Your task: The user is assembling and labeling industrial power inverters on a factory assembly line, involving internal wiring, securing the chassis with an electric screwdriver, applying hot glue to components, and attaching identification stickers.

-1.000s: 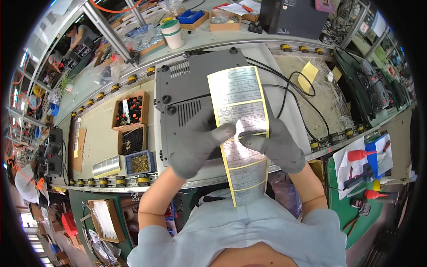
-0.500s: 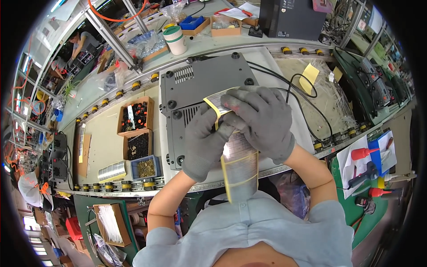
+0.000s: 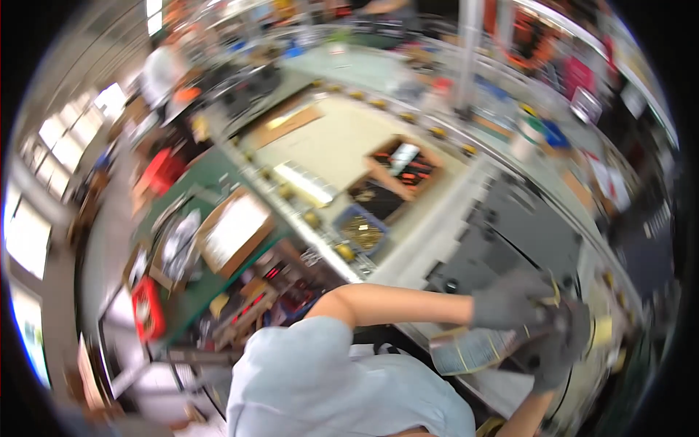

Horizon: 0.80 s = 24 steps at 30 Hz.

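A silvery sheet of labels with yellow edges (image 3: 477, 351) hangs from my two gloved hands, curling toward my blue shirt. My left hand (image 3: 513, 302), in a grey glove, is closed at the upper end of the sheet. Close against it, my right hand (image 3: 566, 339) is closed on the same end, its fingers smeared by motion. A thin yellow strip (image 3: 555, 290) sticks up by the left fingers. Under and beyond the hands lie dark grey equipment housings (image 3: 502, 226) with round feet, on the workbench.
Left of the housings stand a carton of black and orange parts (image 3: 419, 177), a carton of small black parts (image 3: 375, 198) and a blue bin of brass-coloured pieces (image 3: 362, 231). Another label sheet (image 3: 304, 183) lies nearby. A white cup (image 3: 526, 140) stands at the back. A green side table (image 3: 211, 171) holds boxes.
The view has swung to the left and blurred, so the bench and hands now appear further right. Both hands stay together at the label sheet.
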Tool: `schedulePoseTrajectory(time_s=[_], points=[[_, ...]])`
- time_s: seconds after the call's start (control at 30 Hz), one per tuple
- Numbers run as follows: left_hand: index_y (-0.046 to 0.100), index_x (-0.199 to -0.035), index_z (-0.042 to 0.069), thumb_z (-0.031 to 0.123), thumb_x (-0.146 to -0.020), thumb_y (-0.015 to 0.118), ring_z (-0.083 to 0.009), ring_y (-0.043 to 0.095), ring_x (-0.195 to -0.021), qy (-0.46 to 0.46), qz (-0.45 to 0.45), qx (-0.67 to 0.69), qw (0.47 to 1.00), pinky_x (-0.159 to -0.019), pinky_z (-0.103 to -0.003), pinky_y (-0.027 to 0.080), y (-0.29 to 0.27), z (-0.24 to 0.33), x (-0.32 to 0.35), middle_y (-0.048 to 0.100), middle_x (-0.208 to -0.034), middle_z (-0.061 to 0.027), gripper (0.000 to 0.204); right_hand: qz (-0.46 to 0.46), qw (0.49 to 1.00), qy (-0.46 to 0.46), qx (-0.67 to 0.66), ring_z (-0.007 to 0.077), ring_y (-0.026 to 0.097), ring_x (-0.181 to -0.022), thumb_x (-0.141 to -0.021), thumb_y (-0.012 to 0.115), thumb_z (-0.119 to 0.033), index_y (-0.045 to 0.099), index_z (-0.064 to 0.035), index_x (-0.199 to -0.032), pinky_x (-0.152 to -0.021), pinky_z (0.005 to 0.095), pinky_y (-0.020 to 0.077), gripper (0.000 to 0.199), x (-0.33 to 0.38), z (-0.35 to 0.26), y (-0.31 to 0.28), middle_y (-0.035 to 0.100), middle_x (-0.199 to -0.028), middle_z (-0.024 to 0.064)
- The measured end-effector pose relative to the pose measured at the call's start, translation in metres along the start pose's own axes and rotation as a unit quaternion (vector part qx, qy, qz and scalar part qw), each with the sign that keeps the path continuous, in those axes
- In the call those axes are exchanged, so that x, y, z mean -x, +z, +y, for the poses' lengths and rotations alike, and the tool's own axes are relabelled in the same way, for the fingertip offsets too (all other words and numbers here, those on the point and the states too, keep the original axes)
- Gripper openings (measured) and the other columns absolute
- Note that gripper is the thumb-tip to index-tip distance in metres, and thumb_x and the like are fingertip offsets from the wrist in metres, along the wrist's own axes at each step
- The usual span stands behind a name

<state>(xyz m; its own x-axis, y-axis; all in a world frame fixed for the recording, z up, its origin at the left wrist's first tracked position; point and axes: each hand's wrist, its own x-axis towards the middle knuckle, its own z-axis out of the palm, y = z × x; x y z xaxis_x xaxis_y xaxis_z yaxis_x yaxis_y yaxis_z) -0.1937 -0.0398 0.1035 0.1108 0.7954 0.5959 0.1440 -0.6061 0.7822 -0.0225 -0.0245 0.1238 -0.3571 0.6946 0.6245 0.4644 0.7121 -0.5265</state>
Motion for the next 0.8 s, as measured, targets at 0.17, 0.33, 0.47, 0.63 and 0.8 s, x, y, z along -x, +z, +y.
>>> schedulePoseTrajectory(time_s=[0.17,0.33,0.47,0.63,0.8], points=[[0.061,-0.086,0.004,0.006,-0.069,0.061,-0.0293,0.056,-0.081,-0.048,0.025,-0.036,0.998,-0.069,-0.036,0.046,-0.019,0.015,0.012,0.055,-0.085,-0.0115,0.018,-0.041,0.981,0.082,-0.173,0.0149,0.051,-0.08,-0.087,0.046,-0.011,0.055,0.0047,-0.1,-0.074,0.0271,0.0414,0.022,-0.006,-0.009,0.013,0.056,-0.086,0.007],[0.061,-0.086,0.004,0.005,-0.068,0.06,-0.0292,0.057,-0.081,-0.04,0.028,-0.021,0.999,-0.069,-0.037,0.046,-0.026,0.016,0.019,0.055,-0.086,-0.0112,0.018,-0.075,0.996,-0.038,-0.012,0.0161,0.051,-0.075,-0.086,0.046,-0.007,0.054,0.0068,-0.092,-0.069,0.0275,0.0406,0.017,-0.011,-0.013,0.018,0.056,-0.082,0.0082],[0.061,-0.084,0.004,0.007,-0.067,0.06,-0.03,0.057,-0.079,-0.019,0.032,-0.027,0.999,-0.068,-0.038,0.046,-0.029,0.016,0.023,0.056,-0.087,-0.0119,0.017,-0.049,0.986,0.068,-0.147,0.0163,0.05,-0.072,-0.085,0.048,-0.004,0.055,0.007,-0.086,-0.066,0.0273,0.04,0.013,-0.007,-0.01,0.024,0.054,-0.078,0.0083],[0.06,-0.082,0.003,0.01,-0.068,0.06,-0.0307,0.058,-0.079,-0.025,-0.001,-0.079,0.997,-0.067,-0.038,0.046,-0.044,0.037,0.027,0.057,-0.086,-0.0129,0.016,-0.069,0.954,0.121,-0.264,0.0136,0.05,-0.072,-0.085,0.049,-0.005,0.055,0.0061,-0.09,-0.068,0.0266,0.0406,0.014,-0.01,-0.014,0.024,0.055,-0.079,0.0072],[0.057,-0.099,0.006,0.011,-0.071,0.059,-0.0316,0.057,-0.079,-0.06,-0.019,-0.196,0.979,-0.067,-0.038,0.046,-0.046,0.044,0.043,0.056,-0.089,-0.0126,0.029,0.016,0.987,0.102,-0.126,0.0119,0.048,-0.077,-0.092,0.043,-0.018,0.054,0.0018,-0.095,-0.07,0.0272,0.0406,0.023,-0.024,-0.009,0.03,0.054,-0.083,0.0059]])
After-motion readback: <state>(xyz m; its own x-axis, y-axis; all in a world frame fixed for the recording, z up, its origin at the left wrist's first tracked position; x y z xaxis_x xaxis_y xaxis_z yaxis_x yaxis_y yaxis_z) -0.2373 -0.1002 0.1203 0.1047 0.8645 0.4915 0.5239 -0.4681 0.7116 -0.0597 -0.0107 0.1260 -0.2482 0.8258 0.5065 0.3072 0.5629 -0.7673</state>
